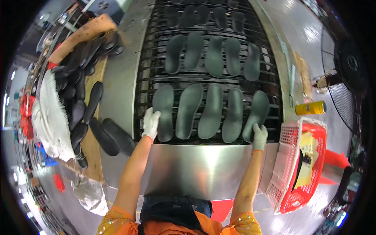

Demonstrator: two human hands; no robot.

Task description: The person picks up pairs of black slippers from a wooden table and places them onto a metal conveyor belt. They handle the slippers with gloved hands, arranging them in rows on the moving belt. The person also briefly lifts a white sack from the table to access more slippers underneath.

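1. While your gloved left hand (150,123) grips the leftmost insole (164,111) on the slatted conveyor (145,70), four insoles lie alongside.
2. Your gloved right hand (259,136) grasps the rightmost insole (256,114).

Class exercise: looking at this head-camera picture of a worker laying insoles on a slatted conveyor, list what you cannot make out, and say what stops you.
- Head view: the basket contents, behind its mesh wall and a yellow sheet.
- The farthest insole row: small, dark, bent by the fisheye rim.
- Whether the left hand grips or only presses the leftmost insole: its glove hides the contact.
- Same for the right hand on the rightmost insole.
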